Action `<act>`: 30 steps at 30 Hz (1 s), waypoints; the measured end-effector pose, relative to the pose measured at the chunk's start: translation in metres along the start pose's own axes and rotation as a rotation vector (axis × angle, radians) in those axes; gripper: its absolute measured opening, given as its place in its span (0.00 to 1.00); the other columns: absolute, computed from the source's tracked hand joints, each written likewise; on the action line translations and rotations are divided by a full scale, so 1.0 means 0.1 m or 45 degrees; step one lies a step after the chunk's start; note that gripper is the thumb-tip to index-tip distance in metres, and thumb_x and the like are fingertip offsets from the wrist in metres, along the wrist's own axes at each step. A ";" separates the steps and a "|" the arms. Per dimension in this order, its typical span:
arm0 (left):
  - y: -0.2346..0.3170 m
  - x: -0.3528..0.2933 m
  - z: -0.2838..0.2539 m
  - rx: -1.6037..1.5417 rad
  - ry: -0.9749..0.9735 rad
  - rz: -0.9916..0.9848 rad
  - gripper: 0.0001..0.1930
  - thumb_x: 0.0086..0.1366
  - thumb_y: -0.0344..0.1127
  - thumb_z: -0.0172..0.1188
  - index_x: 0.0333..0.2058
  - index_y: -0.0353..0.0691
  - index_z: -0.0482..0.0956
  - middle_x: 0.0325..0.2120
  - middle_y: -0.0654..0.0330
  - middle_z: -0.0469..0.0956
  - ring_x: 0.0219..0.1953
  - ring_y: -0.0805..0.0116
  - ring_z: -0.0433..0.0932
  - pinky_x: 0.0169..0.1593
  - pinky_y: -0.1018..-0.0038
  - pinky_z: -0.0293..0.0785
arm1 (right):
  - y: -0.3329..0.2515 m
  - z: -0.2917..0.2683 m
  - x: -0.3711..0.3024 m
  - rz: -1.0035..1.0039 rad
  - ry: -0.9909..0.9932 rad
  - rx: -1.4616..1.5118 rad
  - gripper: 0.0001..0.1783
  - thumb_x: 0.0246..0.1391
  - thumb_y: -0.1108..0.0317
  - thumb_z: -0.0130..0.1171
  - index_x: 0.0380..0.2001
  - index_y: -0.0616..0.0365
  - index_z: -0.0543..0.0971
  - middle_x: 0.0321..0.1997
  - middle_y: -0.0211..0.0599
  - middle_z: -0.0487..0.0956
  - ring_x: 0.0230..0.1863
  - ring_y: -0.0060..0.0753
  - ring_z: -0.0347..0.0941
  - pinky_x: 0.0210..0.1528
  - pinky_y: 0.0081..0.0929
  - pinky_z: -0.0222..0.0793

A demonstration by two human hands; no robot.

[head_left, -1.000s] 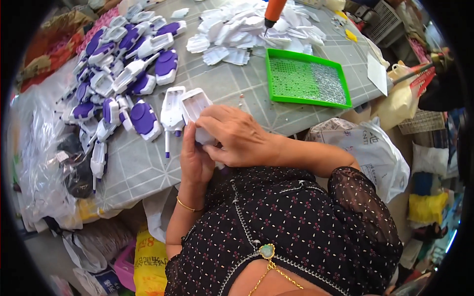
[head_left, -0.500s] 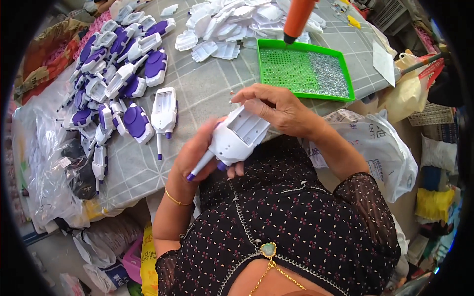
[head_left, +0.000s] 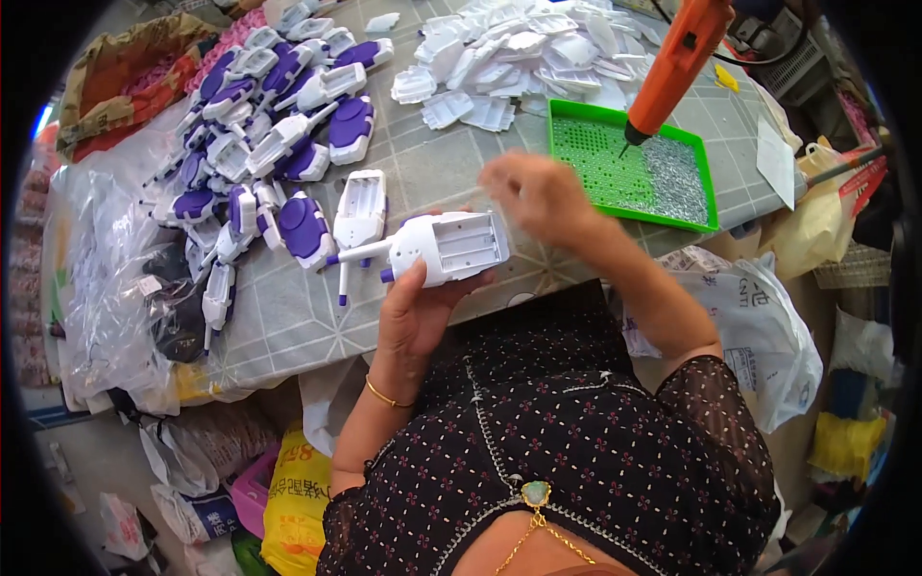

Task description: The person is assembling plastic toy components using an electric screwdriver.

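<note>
My left hand (head_left: pixel 419 309) is closed round a white plastic toy casing (head_left: pixel 418 248) with a purple-tipped antenna. The casing lies nearly level over the table's near edge, its open battery bay facing up and its antenna pointing left. To the right of it, my right hand (head_left: pixel 549 200) is raised and smeared by motion, apart from the casing; its fingers look bent, but whether they hold anything is unclear. Beyond that hand stands a green tray (head_left: pixel 645 220) of small metal screws (head_left: pixel 677 176). An orange electric screwdriver (head_left: pixel 675 69) hangs over the tray, bit downward.
Several white and purple toy casings (head_left: pixel 307 228) are heaped at the left, with a single casing (head_left: pixel 362 209) beside the held one. White plastic covers (head_left: pixel 538 53) form a pile at the back. Clear plastic bags (head_left: pixel 120 278) drape the left edge; a white bag (head_left: pixel 759 336) hangs at the right.
My left hand has turned the casing from slanted to nearly level. My right hand has left the casing and moved up and right. The view has shifted, so the table things appear farther right.
</note>
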State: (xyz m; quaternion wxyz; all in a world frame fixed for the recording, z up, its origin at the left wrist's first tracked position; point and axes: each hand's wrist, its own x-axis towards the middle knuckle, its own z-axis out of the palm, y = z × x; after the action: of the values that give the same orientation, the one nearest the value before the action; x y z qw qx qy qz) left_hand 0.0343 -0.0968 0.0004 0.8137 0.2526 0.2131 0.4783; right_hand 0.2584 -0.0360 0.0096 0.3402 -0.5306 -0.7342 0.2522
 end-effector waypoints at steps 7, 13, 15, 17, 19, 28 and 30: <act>-0.10 0.12 -0.34 -0.422 -0.030 -0.101 0.33 0.67 0.45 0.61 0.67 0.40 0.64 0.65 0.42 0.67 0.66 0.36 0.68 0.62 0.34 0.72 | 0.67 -0.02 0.99 -0.243 -0.080 -0.929 0.10 0.58 0.67 0.58 0.41 0.58 0.79 0.42 0.46 0.79 0.49 0.53 0.77 0.50 0.47 0.75; -0.08 0.11 -0.38 -0.314 -0.082 -0.049 0.33 0.65 0.41 0.61 0.67 0.39 0.64 0.65 0.41 0.67 0.65 0.35 0.69 0.61 0.33 0.73 | 0.42 -0.23 0.92 -0.581 -0.051 -0.827 0.09 0.62 0.70 0.55 0.42 0.62 0.79 0.43 0.46 0.80 0.45 0.49 0.77 0.49 0.43 0.75; -0.08 0.10 -0.30 -0.308 -0.058 -0.036 0.33 0.66 0.42 0.61 0.67 0.38 0.64 0.64 0.40 0.68 0.63 0.35 0.71 0.60 0.35 0.74 | 0.19 -0.40 0.76 -0.662 0.072 -0.643 0.10 0.64 0.70 0.54 0.45 0.62 0.79 0.44 0.43 0.81 0.41 0.42 0.77 0.47 0.40 0.75; -0.08 0.06 -0.29 -0.296 -0.039 -0.033 0.33 0.66 0.42 0.61 0.67 0.37 0.63 0.62 0.40 0.70 0.61 0.35 0.73 0.59 0.37 0.76 | -0.10 -0.56 0.56 -0.207 -0.179 0.332 0.14 0.67 0.70 0.52 0.52 0.62 0.78 0.44 0.32 0.80 0.39 0.26 0.74 0.44 0.31 0.73; -0.09 0.07 -0.31 -0.264 -0.050 -0.050 0.34 0.67 0.44 0.61 0.67 0.37 0.63 0.62 0.42 0.70 0.61 0.38 0.74 0.59 0.39 0.77 | -0.27 -0.53 0.34 -0.090 -0.244 0.458 0.15 0.68 0.69 0.52 0.54 0.61 0.77 0.43 0.29 0.79 0.41 0.21 0.73 0.45 0.26 0.73; -0.09 0.01 -0.22 -0.053 -0.019 -0.082 0.32 0.71 0.50 0.59 0.66 0.38 0.63 0.60 0.49 0.72 0.59 0.49 0.76 0.57 0.45 0.80 | -0.50 -0.43 -0.01 -0.001 -0.493 0.000 0.22 0.64 0.71 0.61 0.60 0.60 0.74 0.42 0.28 0.77 0.44 0.18 0.74 0.48 0.20 0.73; -0.09 0.02 -0.18 -0.034 -0.020 -0.081 0.32 0.72 0.50 0.59 0.66 0.37 0.64 0.60 0.49 0.72 0.59 0.49 0.76 0.57 0.45 0.80 | -0.33 -0.41 0.02 0.070 -0.493 0.275 0.22 0.64 0.70 0.61 0.59 0.61 0.75 0.42 0.28 0.78 0.42 0.18 0.74 0.46 0.20 0.73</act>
State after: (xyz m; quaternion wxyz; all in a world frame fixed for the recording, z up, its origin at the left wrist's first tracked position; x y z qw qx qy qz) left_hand 0.0307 -0.0950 -0.0194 0.8334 0.2384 0.2083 0.4531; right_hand 0.2696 -0.0438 0.0606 0.2408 -0.4527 -0.7397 0.4357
